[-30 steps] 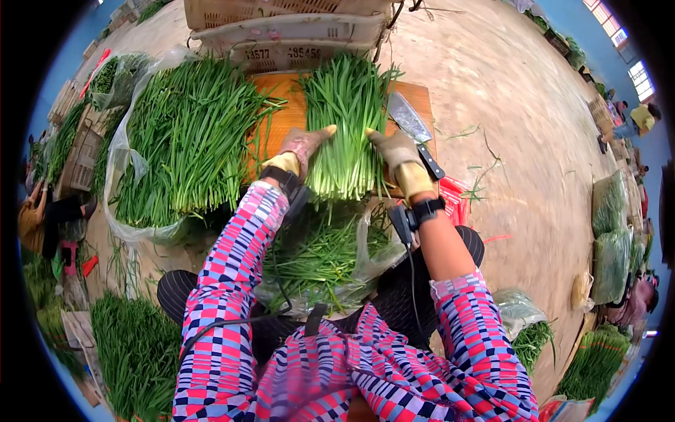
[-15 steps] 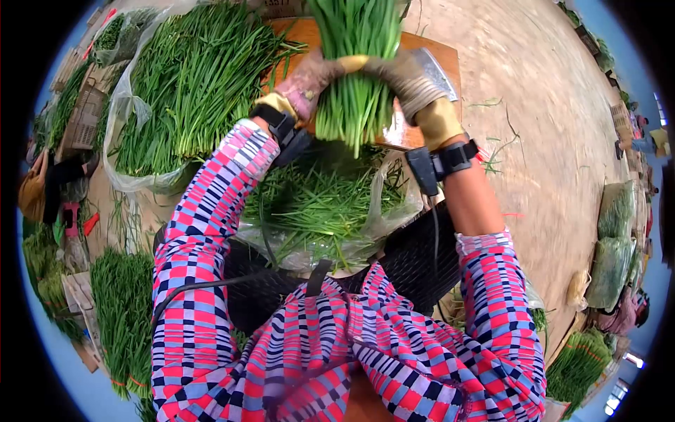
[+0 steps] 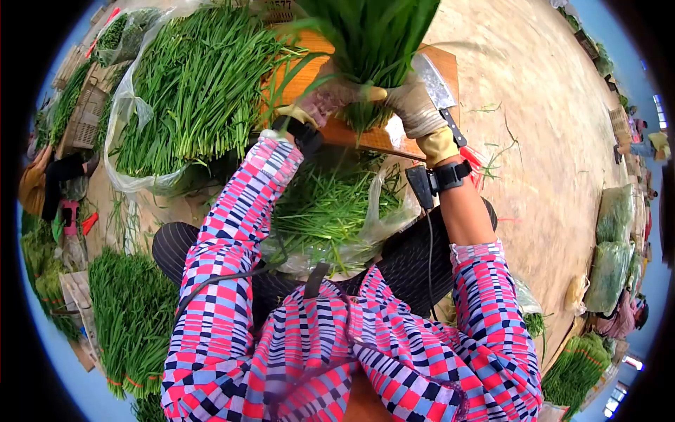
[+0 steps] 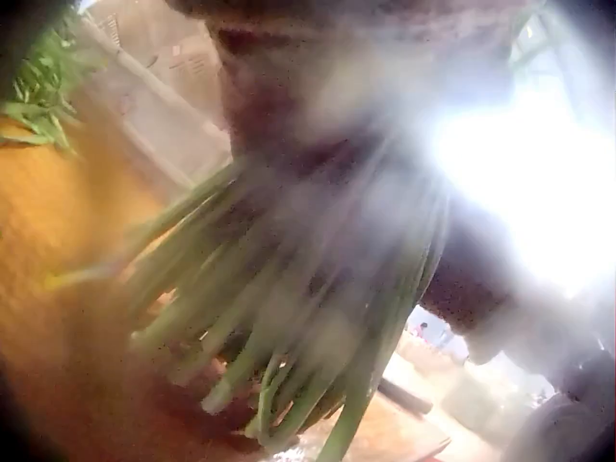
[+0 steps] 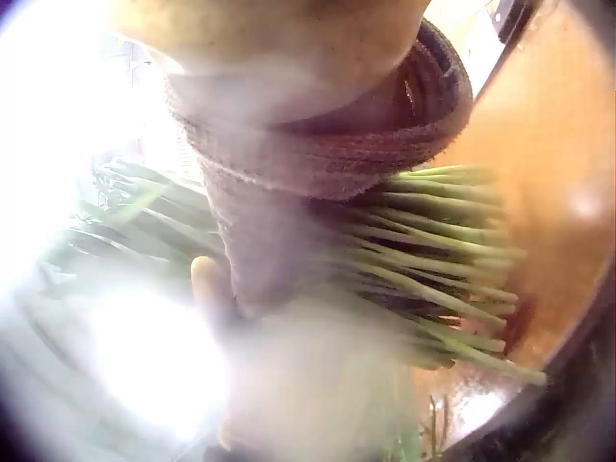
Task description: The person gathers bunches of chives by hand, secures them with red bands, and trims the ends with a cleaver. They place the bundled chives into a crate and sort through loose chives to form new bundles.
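Observation:
Both gloved hands grip a thick bundle of garlic chives (image 3: 373, 42), held upright over a brown wooden board (image 3: 341, 135). My left hand (image 3: 337, 97) wraps its left side and my right hand (image 3: 413, 107) its right side, thumbs toward each other at the front. The pale stem ends (image 4: 269, 327) point down close over the board in the left wrist view. Glare blurs the right wrist view, where the stems (image 5: 433, 250) stick out past the glove. A cleaver (image 3: 434, 81) lies on the board beside my right hand, its black handle toward me.
More chives (image 3: 204, 91) lie heaped in a clear plastic bag (image 3: 119, 141) on the left. Loose chive scraps (image 3: 327, 211) fill another bag below the board. Red strips (image 3: 474, 163) lie by the board's right corner. Tied bundles (image 3: 130, 316) stand lower left.
The bundle was lying flat on the board between my hands. Both hands have closed round it and lifted it, and now it stands more upright, leaves blurred with motion.

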### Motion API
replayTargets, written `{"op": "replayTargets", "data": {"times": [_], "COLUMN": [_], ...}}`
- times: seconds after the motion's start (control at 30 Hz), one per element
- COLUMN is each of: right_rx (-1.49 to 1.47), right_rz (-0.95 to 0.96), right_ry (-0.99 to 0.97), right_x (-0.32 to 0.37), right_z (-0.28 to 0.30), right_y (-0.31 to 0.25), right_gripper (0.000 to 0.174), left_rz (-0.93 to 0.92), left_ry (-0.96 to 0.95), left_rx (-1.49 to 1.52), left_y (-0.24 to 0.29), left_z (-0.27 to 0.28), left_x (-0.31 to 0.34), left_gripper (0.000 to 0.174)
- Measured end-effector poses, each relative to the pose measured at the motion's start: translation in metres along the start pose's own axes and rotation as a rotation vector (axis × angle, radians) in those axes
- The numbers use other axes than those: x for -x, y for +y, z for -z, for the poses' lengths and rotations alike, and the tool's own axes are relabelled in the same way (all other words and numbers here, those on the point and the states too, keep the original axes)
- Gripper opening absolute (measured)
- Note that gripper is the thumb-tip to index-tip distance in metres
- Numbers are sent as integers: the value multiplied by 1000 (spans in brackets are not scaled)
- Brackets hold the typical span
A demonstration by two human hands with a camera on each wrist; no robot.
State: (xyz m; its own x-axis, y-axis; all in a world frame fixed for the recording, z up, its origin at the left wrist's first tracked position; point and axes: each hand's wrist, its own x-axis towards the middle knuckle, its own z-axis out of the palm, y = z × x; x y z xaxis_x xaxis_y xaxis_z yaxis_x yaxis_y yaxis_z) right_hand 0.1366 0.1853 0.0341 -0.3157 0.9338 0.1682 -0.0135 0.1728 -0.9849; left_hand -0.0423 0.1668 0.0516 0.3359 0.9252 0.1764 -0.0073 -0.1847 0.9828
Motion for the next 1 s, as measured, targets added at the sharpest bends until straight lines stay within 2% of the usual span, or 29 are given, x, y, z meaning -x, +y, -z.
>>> {"op": "replayTargets", "data": {"times": [0.1, 0.13, 0.2, 0.27, 0.33, 0.4, 0.43, 0.5, 0.53, 0.57, 0.6, 0.63, 0.7, 0.73, 0.83, 0.87, 0.9, 0.93, 1.0], "right_rx": [-19, 265, 519, 42, -132, -191, -152, -344, -291, -129, -85, -41, 851, 569, 677, 956, 916, 875, 783], "right_rz": [160, 127, 290, 21, -79, -3, 61, -77, -158, -245, -253, -266, -423, -378, -376, -459, -463, -467, -540], "right_ry": [-20, 40, 55, -11, 53, 139, 154, 143, 123, 176, 240, 313, 439, 378, 326, 406, 395, 373, 347], "right_x": [0, -3, -11, -6, 0, -4, -10, -4, -14, -19, -17, -15, -30, -29, -2, -9, -7, -2, 8], "right_z": [4, 4, 15, 11, 20, 33, 37, 35, 54, 62, 54, 49, 74, 92, 60, 69, 68, 64, 51], "right_y": [-4, 6, 54, 34, 26, 2, -5, -15, 17, 39, 52, 65, 117, 137, 52, 70, 64, 51, 14], "right_gripper": [84, 74, 44, 34, 42, 40, 39, 40, 45, 51, 54, 58, 69, 82, 88, 89, 88, 88, 90], "left_rz": [-127, -152, -187, -225, -227, -155, -29, 107, 267, 435, 656, 688, 757, 728, 606, 483, 356, 269, 262], "left_ry": [28, 25, 3, -22, -42, 32, 102, 135, 257, 254, 397, 275, 258, 288, 203, 207, 162, 206, 285], "left_rx": [-336, -380, -379, -297, -82, 300, 176, 312, 85, 51, -149, -110, -537, -357, -464, -611, -774, -820, -1038], "left_y": [3, 2, -3, 5, 15, 16, 14, 5, -16, -59, -27, -31, -46, -51, -52, -43, -33, -3, 20], "left_z": [8, 8, 6, 2, -11, -32, -39, -52, -55, -58, -66, -63, -78, -76, -59, -49, -28, -2, 64], "left_x": [-13, -14, -14, -13, -25, -52, -64, -74, -82, -101, -80, -69, -71, -66, -52, -41, -24, 1, 41], "left_gripper": [72, 71, 70, 69, 68, 67, 59, 49, 50, 67, 84, 98, 103, 106, 108, 111, 103, 96, 85]}}
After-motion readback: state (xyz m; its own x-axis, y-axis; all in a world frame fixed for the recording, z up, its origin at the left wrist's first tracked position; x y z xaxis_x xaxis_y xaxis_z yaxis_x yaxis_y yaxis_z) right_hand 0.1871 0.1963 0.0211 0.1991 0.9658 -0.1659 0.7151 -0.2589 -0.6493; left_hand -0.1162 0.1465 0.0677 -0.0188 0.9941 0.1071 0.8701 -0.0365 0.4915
